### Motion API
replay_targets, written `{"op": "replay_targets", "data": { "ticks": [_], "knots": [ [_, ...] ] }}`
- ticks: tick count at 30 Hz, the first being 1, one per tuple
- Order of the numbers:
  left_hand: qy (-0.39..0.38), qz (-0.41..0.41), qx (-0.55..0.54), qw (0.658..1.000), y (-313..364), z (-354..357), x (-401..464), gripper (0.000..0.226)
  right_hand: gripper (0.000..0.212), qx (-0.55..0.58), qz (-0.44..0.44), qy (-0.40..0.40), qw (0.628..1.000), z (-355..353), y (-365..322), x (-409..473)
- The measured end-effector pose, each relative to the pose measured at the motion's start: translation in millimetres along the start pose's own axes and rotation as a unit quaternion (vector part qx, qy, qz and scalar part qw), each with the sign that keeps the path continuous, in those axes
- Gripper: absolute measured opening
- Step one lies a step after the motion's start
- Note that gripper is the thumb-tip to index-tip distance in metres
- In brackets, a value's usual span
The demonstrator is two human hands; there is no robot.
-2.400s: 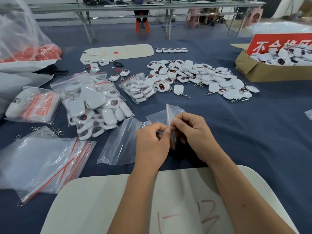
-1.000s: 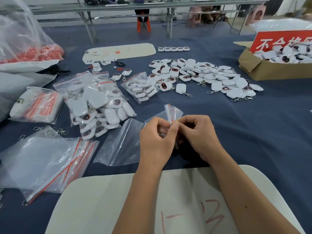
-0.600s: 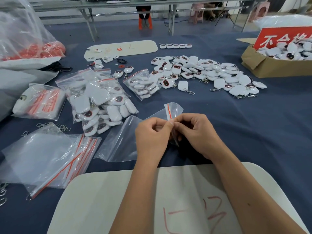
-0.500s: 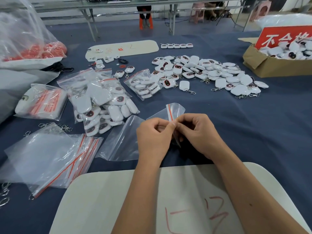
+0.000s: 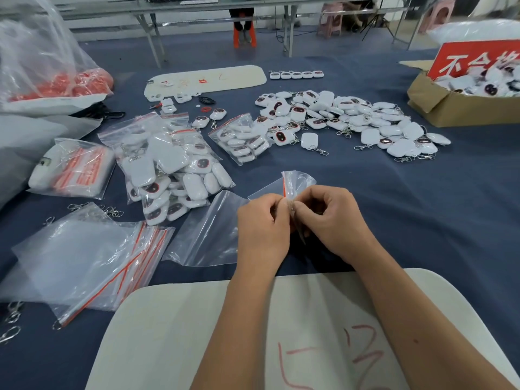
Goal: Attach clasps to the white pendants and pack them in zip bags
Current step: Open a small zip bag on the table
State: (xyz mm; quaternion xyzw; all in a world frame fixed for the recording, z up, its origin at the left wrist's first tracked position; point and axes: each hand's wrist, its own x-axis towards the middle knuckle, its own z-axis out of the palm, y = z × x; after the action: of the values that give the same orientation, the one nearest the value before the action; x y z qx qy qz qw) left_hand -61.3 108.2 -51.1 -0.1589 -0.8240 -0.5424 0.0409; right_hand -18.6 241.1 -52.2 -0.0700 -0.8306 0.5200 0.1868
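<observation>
Workroom w/ metal-legged tables at rear; bench (image 5: 422,220) covered in dark blue cloth. Far left: large clear sack (image 5: 42,57) holding orange items, resting on white sheeting. Below it, a small zip bag of orange-striped contents (image 5: 76,170). Near left edge: stack of empty zip bags (image 5: 84,260) w/ red seal strips, loose metal clasps (image 5: 109,211) just beyond it, more clasps at the bench's lower-left edge. Left of centre: filled bags of white pendants (image 5: 174,167), a smaller filled bag (image 5: 244,142) to their right. Rear centre: pale board (image 5: 225,78) w/ red marks, small parts at its near edge; row of five pendants (image 5: 297,75) beside it. Centre-front: an empty zip bag (image 5: 208,235) lies flat, partly under the left wrist. Left hand (image 5: 261,223) and right hand (image 5: 332,218) meet over the bench, fingers curled, both pinching the mouth of one clear zip bag (image 5: 298,181); its red-striped top stands up just above the knuckles. Contents of that bag: cannot tell, hidden by hands. Both forearms cross a pale board (image 5: 174,333) at the near edge, red scrawl on it. Centre-right: loose heap of white pendants (image 5: 351,116), many w/ clasps fitted, one pendant (image 5: 309,140) lying apart at the heap's near side. Far right: cardboard box (image 5: 450,108) of more pendants, red sign w/ white characters (image 5: 475,59) propped in it.
</observation>
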Motion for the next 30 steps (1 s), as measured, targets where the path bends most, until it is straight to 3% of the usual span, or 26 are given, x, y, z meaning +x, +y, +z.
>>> {"op": "replay_targets", "data": {
  "ticks": [4,8,14,18,23,30],
  "knots": [
    [0.031,-0.034,-0.003,0.999,2,0,0,0.021,0.017,-0.004,-0.007,0.003,1.0,2,-1,-1],
    [0.021,-0.136,-0.111,0.984,1,-4,1,0.006,0.018,-0.028,-0.039,0.006,0.999,5,-3,-2],
    [0.019,-0.187,-0.184,0.965,2,-9,1,0.01,0.013,-0.068,-0.1,0.009,0.993,8,-4,-2],
    [-0.002,-0.129,-0.105,0.986,2,-5,0,0.011,0.014,-0.061,-0.103,0.022,0.993,9,-5,-1],
    [0.051,-0.082,-0.032,0.995,5,2,-1,0.011,0.02,-0.049,-0.067,0.036,0.996,10,-3,0],
    [0.049,-0.065,-0.086,0.993,1,-1,2,0.012,0.026,-0.01,-0.036,0.034,0.999,10,-6,0]
  ]
}}
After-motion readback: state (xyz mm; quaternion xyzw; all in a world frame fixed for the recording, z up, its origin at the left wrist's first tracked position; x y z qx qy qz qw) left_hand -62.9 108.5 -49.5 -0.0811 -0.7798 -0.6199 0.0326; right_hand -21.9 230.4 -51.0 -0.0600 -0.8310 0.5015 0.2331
